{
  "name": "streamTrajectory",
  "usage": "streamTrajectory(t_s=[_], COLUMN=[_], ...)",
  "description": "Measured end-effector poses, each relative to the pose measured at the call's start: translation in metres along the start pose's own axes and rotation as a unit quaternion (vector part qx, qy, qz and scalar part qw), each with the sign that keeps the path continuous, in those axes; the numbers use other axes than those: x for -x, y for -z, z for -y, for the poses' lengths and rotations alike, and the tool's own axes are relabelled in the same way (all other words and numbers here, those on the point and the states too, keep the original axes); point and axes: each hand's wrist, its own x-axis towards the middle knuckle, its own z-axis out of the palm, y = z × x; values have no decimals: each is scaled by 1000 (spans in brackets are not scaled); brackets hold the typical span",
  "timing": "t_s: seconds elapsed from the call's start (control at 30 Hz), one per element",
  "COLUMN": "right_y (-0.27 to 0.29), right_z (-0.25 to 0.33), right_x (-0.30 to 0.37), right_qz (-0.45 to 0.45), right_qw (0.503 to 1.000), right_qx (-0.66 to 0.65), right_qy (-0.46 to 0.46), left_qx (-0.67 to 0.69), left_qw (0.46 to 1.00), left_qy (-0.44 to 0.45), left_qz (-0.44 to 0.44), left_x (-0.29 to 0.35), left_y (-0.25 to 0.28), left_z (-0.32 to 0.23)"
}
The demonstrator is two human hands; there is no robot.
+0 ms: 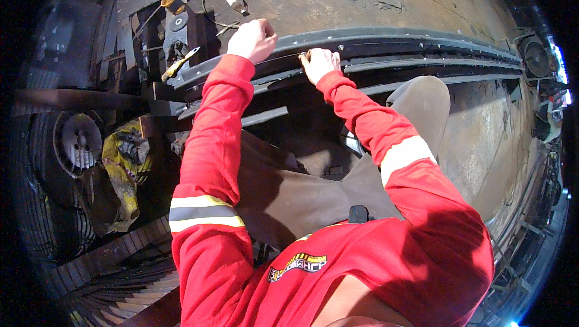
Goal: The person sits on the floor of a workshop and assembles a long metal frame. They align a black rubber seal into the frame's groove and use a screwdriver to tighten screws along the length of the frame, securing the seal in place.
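Note:
A long dark steel beam (386, 48) with bolts along its face runs across in front of me. My left hand (252, 40) is closed above its far edge, fingers curled; whatever they may hold is hidden. Lower and to the right, my right hand (321, 65) pinches at the beam's side, its thumb and fingertips on what looks like a small bolt (303, 55). Another bolt (341, 47) sticks out of the beam just past that hand. Beyond my left hand a white bottle with a dark end (235, 2) lies on the rusty surface.
A brush with a yellow handle (180, 64) lies left of the beam's end. Farther off are an amber-coloured jar (173, 3) and a dark ring (178, 23) on a steel bar. A stained yellow cloth (125, 164) and a round metal disc (78, 141) are at the left.

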Motion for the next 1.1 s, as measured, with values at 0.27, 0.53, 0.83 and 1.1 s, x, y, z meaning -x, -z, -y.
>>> streamTrajectory(t_s=[0.27, 0.53, 0.83, 1.1], right_y=[-3, 13, 4, 2], right_z=[-1, 5, 4, -1], right_x=[-3, -1, 4, 4], right_qz=[25, 68, -31, -47], right_qw=[999, 997, 999, 998], right_qx=[38, -24, 14, -12], right_qy=[-5, -35, 4, 48], left_qx=[5, -1, -3, -1], left_qw=[1000, 1000, 1000, 1000], left_qy=[-6, -5, 3, 2], left_qz=[0, -3, 7, 15], left_x=[-1, 1, 0, 1], left_y=[0, 2, 0, 2], left_z=[1, 1, 2, 0])
